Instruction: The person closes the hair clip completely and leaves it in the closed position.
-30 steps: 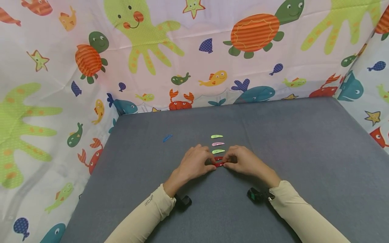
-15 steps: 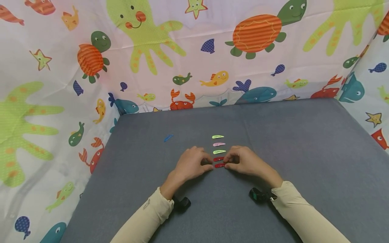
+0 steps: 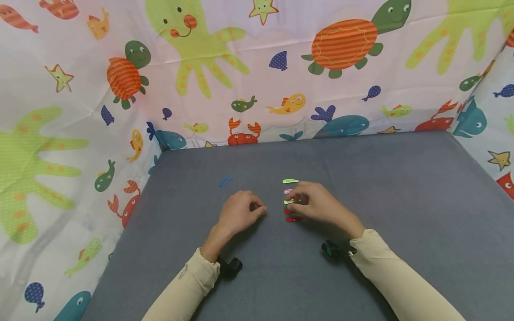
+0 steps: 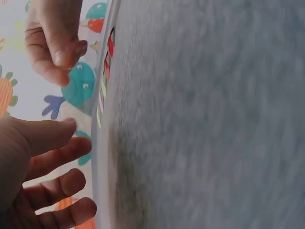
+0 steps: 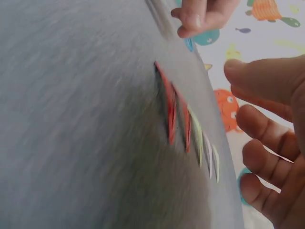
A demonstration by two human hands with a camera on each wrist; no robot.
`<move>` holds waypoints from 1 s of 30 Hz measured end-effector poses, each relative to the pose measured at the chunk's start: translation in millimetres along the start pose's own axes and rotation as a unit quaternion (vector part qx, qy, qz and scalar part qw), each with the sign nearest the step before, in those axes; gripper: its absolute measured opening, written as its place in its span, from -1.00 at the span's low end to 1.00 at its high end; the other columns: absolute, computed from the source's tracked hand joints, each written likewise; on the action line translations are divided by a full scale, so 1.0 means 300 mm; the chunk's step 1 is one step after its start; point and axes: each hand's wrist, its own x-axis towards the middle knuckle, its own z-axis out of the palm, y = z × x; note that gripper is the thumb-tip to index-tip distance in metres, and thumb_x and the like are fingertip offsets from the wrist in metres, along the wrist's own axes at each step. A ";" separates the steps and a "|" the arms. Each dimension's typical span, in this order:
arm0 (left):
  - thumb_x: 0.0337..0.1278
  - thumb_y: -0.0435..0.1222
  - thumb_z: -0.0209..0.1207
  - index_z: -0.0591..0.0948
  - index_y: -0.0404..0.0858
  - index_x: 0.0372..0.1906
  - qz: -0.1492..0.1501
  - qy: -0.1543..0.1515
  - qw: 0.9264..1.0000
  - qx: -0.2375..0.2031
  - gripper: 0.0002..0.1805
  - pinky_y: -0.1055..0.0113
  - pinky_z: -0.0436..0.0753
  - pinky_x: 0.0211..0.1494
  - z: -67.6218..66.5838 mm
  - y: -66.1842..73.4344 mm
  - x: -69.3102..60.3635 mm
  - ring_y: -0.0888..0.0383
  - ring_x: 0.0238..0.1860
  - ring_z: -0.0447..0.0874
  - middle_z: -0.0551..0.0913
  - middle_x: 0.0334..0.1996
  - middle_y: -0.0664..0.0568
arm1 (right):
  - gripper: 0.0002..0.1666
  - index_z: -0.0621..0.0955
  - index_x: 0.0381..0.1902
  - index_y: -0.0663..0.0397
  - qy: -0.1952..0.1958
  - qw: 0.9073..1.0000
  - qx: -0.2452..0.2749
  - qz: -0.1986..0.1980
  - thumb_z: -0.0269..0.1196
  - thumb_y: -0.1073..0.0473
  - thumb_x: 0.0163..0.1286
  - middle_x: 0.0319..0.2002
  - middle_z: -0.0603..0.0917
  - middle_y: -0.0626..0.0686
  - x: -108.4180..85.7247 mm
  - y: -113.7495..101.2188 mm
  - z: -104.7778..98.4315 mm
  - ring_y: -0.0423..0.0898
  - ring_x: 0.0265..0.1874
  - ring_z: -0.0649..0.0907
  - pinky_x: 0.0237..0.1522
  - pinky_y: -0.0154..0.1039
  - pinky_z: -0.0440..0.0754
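Several snap hair clips lie in a column on the grey table: a light green clip (image 3: 290,181) farthest, then a pink clip (image 3: 287,191), another green clip (image 3: 288,202), a red clip (image 3: 287,211) and a second red clip (image 3: 292,219) nearest. My right hand (image 3: 323,205) hovers just above the column's right side, partly covering the middle clips. In the right wrist view its fingers (image 5: 259,157) are loosely bent, with nothing between them. To the left of the column is my left hand (image 3: 241,213); its fingers (image 4: 59,188) are spread and relaxed, holding nothing.
A blue hair clip (image 3: 225,182) lies apart on the left, beyond my left hand. The grey tabletop (image 3: 401,191) stretches out to both sides. A sea-animal printed cloth (image 3: 257,76) hangs behind and along the sides.
My left hand has drawn away leftward from the red clips. My right hand has come off the red clips and shifted slightly farther up the column. The clips stay lined up.
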 end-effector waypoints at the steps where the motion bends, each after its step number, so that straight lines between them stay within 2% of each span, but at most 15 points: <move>1: 0.21 -0.08 0.38 0.82 -0.01 -0.34 -0.007 0.011 1.000 -0.002 -0.87 0.31 0.48 -0.32 -0.003 -0.006 0.000 0.26 -0.40 0.49 0.64 -0.46 0.20 | -0.76 0.77 -0.10 0.06 0.003 1.000 -0.004 -0.001 0.48 0.18 0.26 -0.26 0.70 -0.04 0.014 -0.009 0.003 -0.22 -0.38 0.61 -0.26 -0.27 0.61; 8: 0.22 -0.11 0.37 0.83 -0.07 -0.35 -0.056 0.084 0.995 0.009 -0.85 0.31 0.40 -0.48 -0.038 -0.066 0.008 0.23 -0.54 0.45 0.61 -0.55 0.12 | -0.75 0.80 -0.07 0.04 0.032 0.999 -0.032 -0.010 0.45 0.14 0.31 -0.33 0.67 -0.06 0.120 -0.054 0.036 -0.19 -0.45 0.53 -0.37 -0.28 0.51; 16: 0.20 -0.19 0.39 0.84 -0.15 -0.32 -0.113 0.128 0.985 0.021 -0.88 0.31 0.36 -0.56 -0.091 -0.142 0.022 0.17 -0.60 0.47 0.64 -0.59 0.06 | -0.76 0.81 -0.07 -0.05 0.054 0.998 -0.041 -0.017 0.46 0.13 0.30 -0.36 0.66 -0.05 0.198 -0.079 0.072 -0.21 -0.47 0.53 -0.40 -0.28 0.50; 20: 0.20 -0.19 0.38 0.83 -0.17 -0.29 -0.134 0.142 0.980 0.031 -0.86 0.29 0.38 -0.58 -0.107 -0.177 0.032 0.14 -0.62 0.50 0.67 -0.58 0.03 | -0.73 0.80 -0.04 -0.03 0.058 0.997 -0.050 -0.016 0.46 0.13 0.30 -0.36 0.65 -0.04 0.214 -0.071 0.087 -0.21 -0.46 0.54 -0.38 -0.27 0.50; 23: 0.19 -0.17 0.39 0.83 -0.18 -0.24 -0.147 0.150 0.976 0.050 -0.83 0.21 0.50 -0.53 -0.116 -0.201 0.040 0.09 -0.58 0.60 0.74 -0.53 0.00 | -0.71 0.79 -0.02 0.01 0.060 0.997 -0.047 -0.014 0.46 0.14 0.30 -0.36 0.66 -0.03 0.225 -0.063 0.097 -0.20 -0.45 0.55 -0.36 -0.26 0.51; 26: 0.17 -0.17 0.40 0.82 -0.20 -0.20 -0.155 0.154 0.973 0.071 -0.80 0.08 0.63 -0.41 -0.124 -0.221 0.047 -0.02 -0.46 0.72 0.80 -0.41 -0.06 | -0.71 0.79 -0.02 0.03 0.060 0.997 -0.038 -0.010 0.46 0.15 0.30 -0.37 0.67 -0.03 0.235 -0.060 0.106 -0.19 -0.44 0.56 -0.34 -0.25 0.52; 30: 0.18 -0.18 0.40 0.80 -0.23 -0.13 -0.166 0.145 0.971 0.090 -0.76 -0.04 0.69 -0.26 -0.126 -0.244 0.057 -0.16 -0.26 0.79 0.83 -0.23 -0.12 | -0.71 0.79 -0.02 0.03 0.060 0.998 -0.034 -0.006 0.46 0.15 0.29 -0.37 0.67 -0.02 0.244 -0.059 0.114 -0.17 -0.44 0.56 -0.34 -0.24 0.52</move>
